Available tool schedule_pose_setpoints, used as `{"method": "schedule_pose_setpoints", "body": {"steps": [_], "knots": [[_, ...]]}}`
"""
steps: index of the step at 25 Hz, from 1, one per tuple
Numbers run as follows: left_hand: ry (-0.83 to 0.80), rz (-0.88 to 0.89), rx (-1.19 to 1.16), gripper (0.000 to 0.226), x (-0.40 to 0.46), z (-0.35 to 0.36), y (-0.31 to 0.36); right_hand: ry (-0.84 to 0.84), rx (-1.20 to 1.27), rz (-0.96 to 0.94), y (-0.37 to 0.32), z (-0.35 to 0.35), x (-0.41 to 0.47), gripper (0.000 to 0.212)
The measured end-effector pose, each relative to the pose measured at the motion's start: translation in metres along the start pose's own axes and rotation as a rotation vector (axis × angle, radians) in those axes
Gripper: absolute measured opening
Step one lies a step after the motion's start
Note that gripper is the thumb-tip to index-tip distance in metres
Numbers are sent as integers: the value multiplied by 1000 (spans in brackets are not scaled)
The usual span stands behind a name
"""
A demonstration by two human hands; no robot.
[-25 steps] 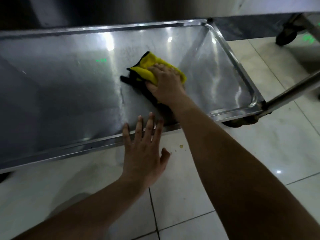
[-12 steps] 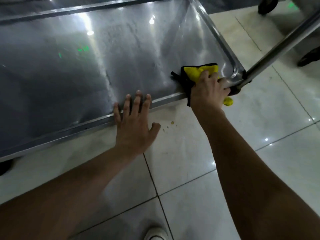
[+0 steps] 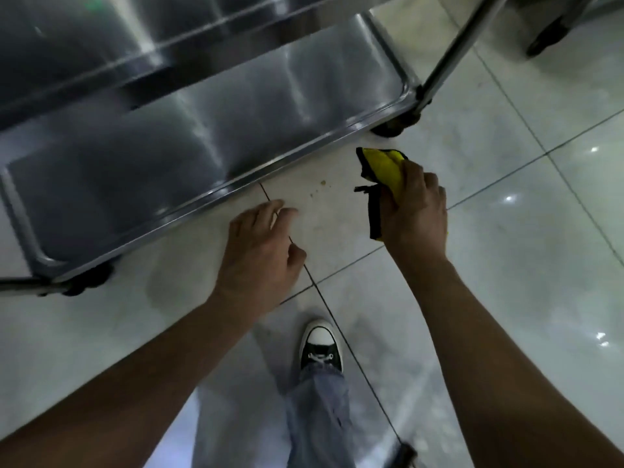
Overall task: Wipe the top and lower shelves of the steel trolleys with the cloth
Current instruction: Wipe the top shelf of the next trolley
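yellow cloth (image 3: 385,170) with black edging is bunched in the right hand (image 3: 413,211), fingers curled around it, held over the tiled floor (image 3: 523,265) just off the steel trolley (image 3: 189,204) lower shelf's near rim. left hand (image 3: 260,251) hovers beside that rim, fingers loose, grasping nothing.

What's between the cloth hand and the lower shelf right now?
Nothing visible. The right hand grips the yellow cloth with black trim over the pale tiled floor, just off the steel trolley's lower shelf; only its raised rim lies between.
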State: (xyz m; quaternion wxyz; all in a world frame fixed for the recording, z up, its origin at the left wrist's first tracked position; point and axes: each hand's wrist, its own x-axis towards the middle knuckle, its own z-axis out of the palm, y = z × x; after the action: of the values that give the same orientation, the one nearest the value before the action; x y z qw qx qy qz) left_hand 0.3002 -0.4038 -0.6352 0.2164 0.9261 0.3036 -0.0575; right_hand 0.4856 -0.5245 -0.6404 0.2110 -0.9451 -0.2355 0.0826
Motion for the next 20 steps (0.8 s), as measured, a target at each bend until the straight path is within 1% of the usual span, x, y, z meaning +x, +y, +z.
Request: {"method": "schedule_pose_setpoints", "body": {"steps": [4, 8, 10, 14, 16, 20], "knots": [[-14, 76, -7, 45, -55, -97, 57, 14, 145, 49, -38, -112, -56, 56], [-41, 183, -11, 42, -104, -217, 127, 14, 200, 126, -85, -238, -106, 56], [-2, 243, -3, 40, -127, -273, 161, 37, 221, 152, -101, -299, -127, 55], [81, 341, -49, 34, -159, -366, 224, 147, 270, 161, -117, -407, -157, 54], [65, 381, -47, 35, -166, -402, 258, 186, 277, 204, -116, -455, -159, 53], [-3, 392, -34, 36, -171, -456, 321, 217, 351, 265, -106, -541, -152, 52]]}}
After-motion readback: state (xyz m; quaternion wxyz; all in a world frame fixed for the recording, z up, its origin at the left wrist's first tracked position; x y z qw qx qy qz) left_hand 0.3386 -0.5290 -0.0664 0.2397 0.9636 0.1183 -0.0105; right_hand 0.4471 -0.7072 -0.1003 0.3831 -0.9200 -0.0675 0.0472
